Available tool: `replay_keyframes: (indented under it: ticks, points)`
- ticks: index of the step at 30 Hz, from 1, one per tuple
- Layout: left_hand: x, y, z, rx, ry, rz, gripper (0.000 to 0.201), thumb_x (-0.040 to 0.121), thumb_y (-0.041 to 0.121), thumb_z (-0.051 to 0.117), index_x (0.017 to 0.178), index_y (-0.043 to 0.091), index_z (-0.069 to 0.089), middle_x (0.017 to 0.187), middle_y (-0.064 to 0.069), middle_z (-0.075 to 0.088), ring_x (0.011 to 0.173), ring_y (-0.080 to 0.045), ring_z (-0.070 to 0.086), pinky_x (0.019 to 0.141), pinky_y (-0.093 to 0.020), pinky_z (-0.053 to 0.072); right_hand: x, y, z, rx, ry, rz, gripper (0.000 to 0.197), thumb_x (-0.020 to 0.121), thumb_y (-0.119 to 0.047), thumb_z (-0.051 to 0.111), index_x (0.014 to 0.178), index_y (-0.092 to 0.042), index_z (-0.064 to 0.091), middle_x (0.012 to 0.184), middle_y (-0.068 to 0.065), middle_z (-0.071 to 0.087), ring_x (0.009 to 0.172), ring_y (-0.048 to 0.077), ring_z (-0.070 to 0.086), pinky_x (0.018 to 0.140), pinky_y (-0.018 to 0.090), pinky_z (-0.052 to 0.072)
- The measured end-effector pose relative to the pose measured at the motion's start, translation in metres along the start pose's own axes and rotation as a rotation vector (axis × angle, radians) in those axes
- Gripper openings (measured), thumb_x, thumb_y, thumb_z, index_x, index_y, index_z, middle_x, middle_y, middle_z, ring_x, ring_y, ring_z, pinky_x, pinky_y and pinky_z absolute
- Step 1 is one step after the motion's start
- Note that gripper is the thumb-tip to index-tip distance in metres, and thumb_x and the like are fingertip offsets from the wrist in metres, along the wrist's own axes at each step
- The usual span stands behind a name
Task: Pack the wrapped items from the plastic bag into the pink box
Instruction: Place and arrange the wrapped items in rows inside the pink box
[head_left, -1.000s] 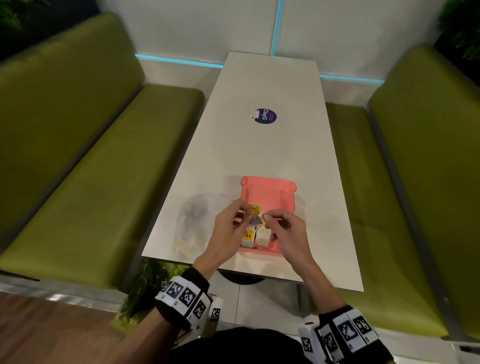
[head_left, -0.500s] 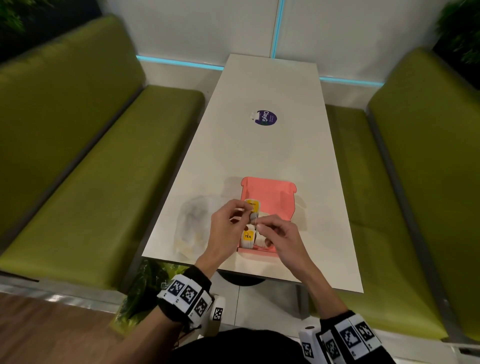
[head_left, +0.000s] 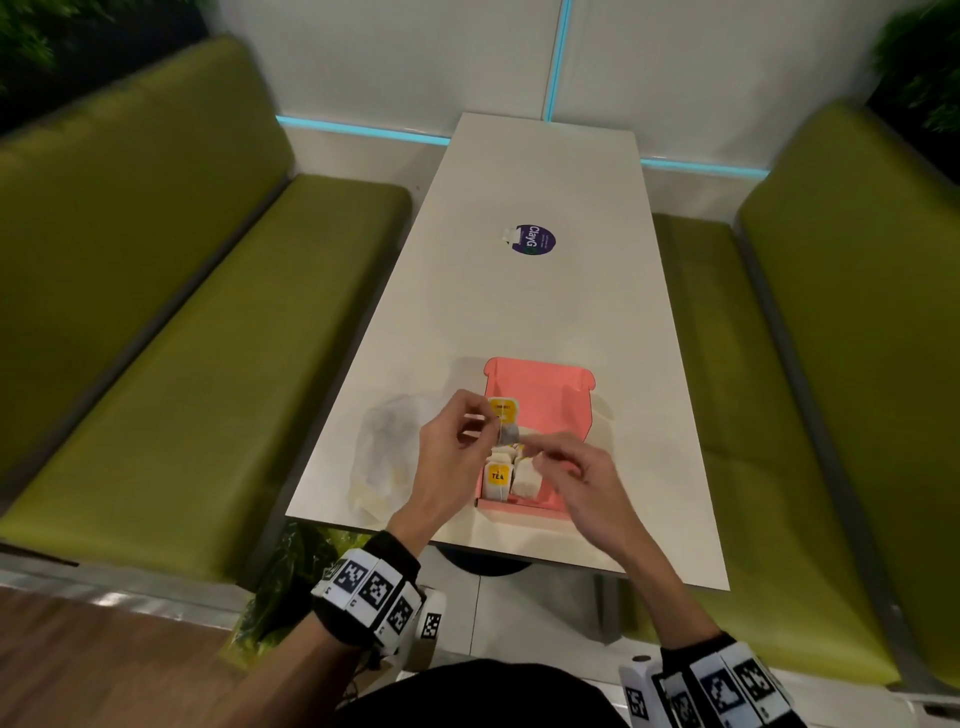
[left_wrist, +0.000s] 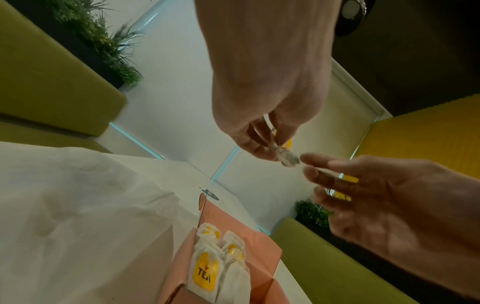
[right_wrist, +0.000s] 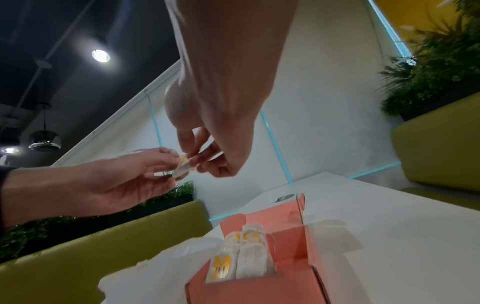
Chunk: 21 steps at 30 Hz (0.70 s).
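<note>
A tea bag (head_left: 508, 432) with a yellow tag hangs above the open pink box (head_left: 540, 375), held between both hands. My left hand (head_left: 485, 423) pinches it near the tag and string. My right hand (head_left: 530, 447) pinches its lower end. In the left wrist view the bag (left_wrist: 287, 159) hangs from my left fingertips (left_wrist: 270, 150), and the right fingers (left_wrist: 311, 164) meet it from the right. Several wrapped tea bags (head_left: 498, 475) stand upright in the box's near end (right_wrist: 249, 259). The clear plastic bag (head_left: 387, 452) lies crumpled left of the box.
The box sits near the front edge of a long white table (head_left: 519, 301). A purple round sticker (head_left: 532, 240) lies mid-table. Green benches (head_left: 182, 338) run along both sides, and a white wall stands at the far end.
Both hands have lifted the tea bag a little above the box. Its yellow tag now shows above my left fingers, and the right hand has shifted left to it.
</note>
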<state>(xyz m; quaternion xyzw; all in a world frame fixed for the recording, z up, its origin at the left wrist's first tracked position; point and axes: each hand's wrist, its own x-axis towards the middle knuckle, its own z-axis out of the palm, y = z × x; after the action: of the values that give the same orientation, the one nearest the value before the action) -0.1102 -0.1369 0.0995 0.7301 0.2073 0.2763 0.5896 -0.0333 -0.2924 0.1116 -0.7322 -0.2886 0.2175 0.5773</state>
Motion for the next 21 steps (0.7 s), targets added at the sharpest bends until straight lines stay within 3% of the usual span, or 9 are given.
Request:
replay_keyframes:
  ticks: [3,7,11,13,17,21]
  points:
    - [-0.004,0.002,0.003,-0.034,-0.073,-0.007,0.016,0.093,-0.001,0.063,0.093,0.009,0.051,0.081,0.009,0.068,0.078,-0.014,0.071,0.072,-0.043,0.058,0.015,-0.010,-0.006,-0.102,0.123,-0.091,0.024,0.094,-0.015,0.065,0.111,-0.032,0.066,0.105,-0.010,0.065,0.090,0.006,0.060,0.075,0.018,0.050]
    - [-0.011,-0.001,0.006,-0.037,-0.199,-0.005,0.017,0.094,0.011,0.066,0.102,0.011,0.051,0.084,-0.001,0.072,0.081,-0.020,0.073,0.076,-0.049,0.057,0.028,-0.018,-0.006,-0.367,-0.017,-0.115,0.007,0.090,-0.023,0.070,0.091,-0.029,0.067,0.094,-0.012,0.059,0.083,0.005,0.056,0.070,0.011,0.040]
    - [-0.010,-0.005,0.005,0.070,-0.291,0.017,0.024,0.092,0.019,0.069,0.113,0.019,0.058,0.100,0.011,0.067,0.094,-0.009,0.064,0.073,-0.024,0.053,0.029,-0.019,-0.012,-0.385,-0.053,-0.082,0.004,0.087,-0.021,0.073,0.085,-0.024,0.071,0.088,-0.009,0.060,0.078,0.004,0.053,0.069,0.012,0.040]
    - [-0.009,-0.008,0.007,0.106,-0.321,0.015,0.021,0.091,0.017,0.070,0.111,0.017,0.063,0.099,0.008,0.067,0.091,-0.006,0.062,0.068,-0.016,0.048,0.027,-0.020,-0.013,-0.417,-0.108,-0.064,0.003,0.087,-0.022,0.072,0.085,-0.024,0.071,0.088,-0.008,0.062,0.078,0.005,0.054,0.070,0.014,0.042]
    - [-0.009,-0.017,0.014,0.125,-0.354,0.019,0.005,0.094,0.010,0.065,0.096,0.008,0.068,0.086,-0.007,0.070,0.076,-0.008,0.061,0.063,-0.013,0.042,0.027,-0.020,-0.018,-0.440,-0.092,-0.113,0.006,0.087,-0.016,0.072,0.084,-0.021,0.071,0.085,-0.010,0.060,0.076,0.008,0.054,0.068,0.013,0.042]
    - [-0.007,-0.020,0.019,0.121,-0.345,0.000,0.008,0.094,0.013,0.066,0.092,0.005,0.068,0.083,-0.009,0.067,0.073,-0.008,0.061,0.062,-0.014,0.043,0.025,-0.014,-0.022,-0.437,-0.084,-0.121,0.008,0.088,-0.013,0.071,0.084,-0.021,0.070,0.087,-0.009,0.059,0.076,0.007,0.055,0.068,0.012,0.042]
